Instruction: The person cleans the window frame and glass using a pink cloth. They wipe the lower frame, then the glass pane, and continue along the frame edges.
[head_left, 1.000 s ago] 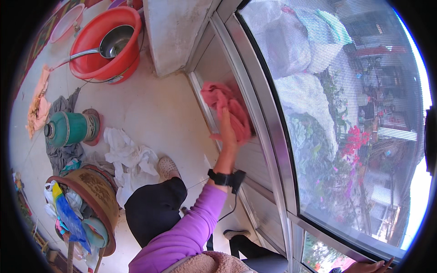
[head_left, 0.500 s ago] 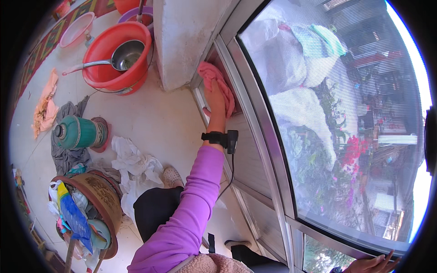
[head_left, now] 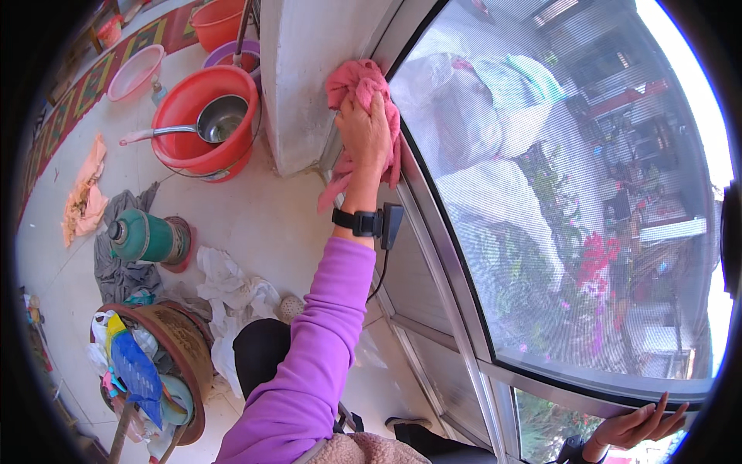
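A pink cloth [head_left: 359, 81] is bunched under my left hand [head_left: 363, 131], whose fingers are curled over it. My left hand presses the cloth on the silver window frame [head_left: 421, 174], close to where it meets the white wall [head_left: 305, 85]. One end of the cloth hangs down past the wrist, which wears a black strap with a small box on it. At the lower right, my right hand [head_left: 641, 425] is by the frame's bottom corner with its fingers spread. Whether it touches the frame is hard to tell. Beside both hands is the mesh-covered window pane [head_left: 541, 201].
A red bucket [head_left: 174, 151] holding a saucepan [head_left: 220, 120] stands at the upper left, near a pink basin [head_left: 137, 72]. Lower down are a green flask-like vessel [head_left: 147, 238], crumpled white plastic [head_left: 232, 282] and a large brown pot [head_left: 185, 340] filled with bags. Peach cloth [head_left: 85, 197] lies far left.
My left hand has moved up with the pink cloth, from the recessed lower panel onto the upper window frame. My right hand's fingers have lifted and spread more. The view has shifted slightly.
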Action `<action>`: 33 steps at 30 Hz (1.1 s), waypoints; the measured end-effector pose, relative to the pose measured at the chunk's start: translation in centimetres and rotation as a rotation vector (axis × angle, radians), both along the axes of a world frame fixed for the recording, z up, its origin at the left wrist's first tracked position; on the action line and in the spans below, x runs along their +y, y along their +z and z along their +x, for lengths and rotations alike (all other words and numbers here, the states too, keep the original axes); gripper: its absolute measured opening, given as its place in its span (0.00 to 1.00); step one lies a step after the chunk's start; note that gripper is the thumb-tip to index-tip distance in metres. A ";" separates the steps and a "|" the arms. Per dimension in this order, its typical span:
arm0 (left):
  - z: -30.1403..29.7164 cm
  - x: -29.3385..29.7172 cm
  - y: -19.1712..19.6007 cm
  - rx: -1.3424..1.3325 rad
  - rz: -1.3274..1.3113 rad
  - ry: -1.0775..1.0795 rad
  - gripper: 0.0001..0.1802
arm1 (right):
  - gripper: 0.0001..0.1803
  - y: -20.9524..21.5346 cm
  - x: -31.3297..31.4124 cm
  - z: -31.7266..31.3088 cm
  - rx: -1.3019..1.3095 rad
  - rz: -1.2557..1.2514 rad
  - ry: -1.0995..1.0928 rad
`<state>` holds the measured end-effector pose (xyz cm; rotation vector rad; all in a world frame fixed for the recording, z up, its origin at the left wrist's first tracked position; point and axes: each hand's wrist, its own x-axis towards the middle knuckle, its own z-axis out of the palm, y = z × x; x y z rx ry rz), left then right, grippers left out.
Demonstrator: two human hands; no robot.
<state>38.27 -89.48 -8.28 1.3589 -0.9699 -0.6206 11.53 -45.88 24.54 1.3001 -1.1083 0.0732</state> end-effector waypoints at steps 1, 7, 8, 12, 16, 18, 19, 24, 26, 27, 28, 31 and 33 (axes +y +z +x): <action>0.1 0.7 0.2 -0.004 -0.021 -0.039 0.24 | 0.20 -0.1 0.0 0.0 -0.017 -0.006 0.011; -3.2 8.3 0.5 -0.042 -0.099 -0.023 0.22 | 0.19 0.0 0.5 -0.2 -0.077 -0.003 0.039; -3.4 8.0 0.5 -0.080 -0.134 0.021 0.22 | 0.20 0.0 0.6 -0.3 -0.043 -0.029 -0.008; -1.6 2.6 0.9 -0.145 -0.119 0.063 0.23 | 0.20 0.2 0.7 -0.6 -0.015 -0.001 0.000; -0.3 0.2 1.2 -0.010 0.015 -0.028 0.23 | 0.19 -0.1 0.7 -0.6 -0.063 -0.010 0.017; -0.3 0.6 1.4 0.084 -0.024 -0.052 0.22 | 0.19 -0.2 0.7 -0.5 -0.075 -0.008 0.021; -0.3 0.6 1.8 0.126 -0.025 -0.062 0.22 | 0.19 -0.2 0.6 -0.5 -0.100 -0.018 0.026; 0.0 -1.1 7.7 0.314 -0.131 -0.137 0.19 | 0.18 -0.1 0.5 -0.5 -0.101 -0.014 0.051; 0.0 -2.0 12.2 0.318 -0.237 -0.160 0.17 | 0.18 -0.1 0.5 -0.5 -0.091 -0.008 0.069; 0.2 -1.8 14.2 0.306 -0.300 -0.192 0.16 | 0.18 -0.1 0.4 -0.5 -0.111 -0.011 0.070; 0.5 -1.9 16.1 0.291 -0.342 -0.234 0.16 | 0.18 -0.1 0.4 -0.4 -0.104 -0.015 0.062; 0.2 -2.4 20.0 0.052 -0.633 -0.105 0.16 | 0.19 -0.2 0.4 -0.2 -0.101 -0.026 0.033; 0.2 -2.2 19.2 -0.052 -0.703 -0.063 0.18 | 0.19 -0.1 0.4 -0.2 -0.086 -0.013 0.020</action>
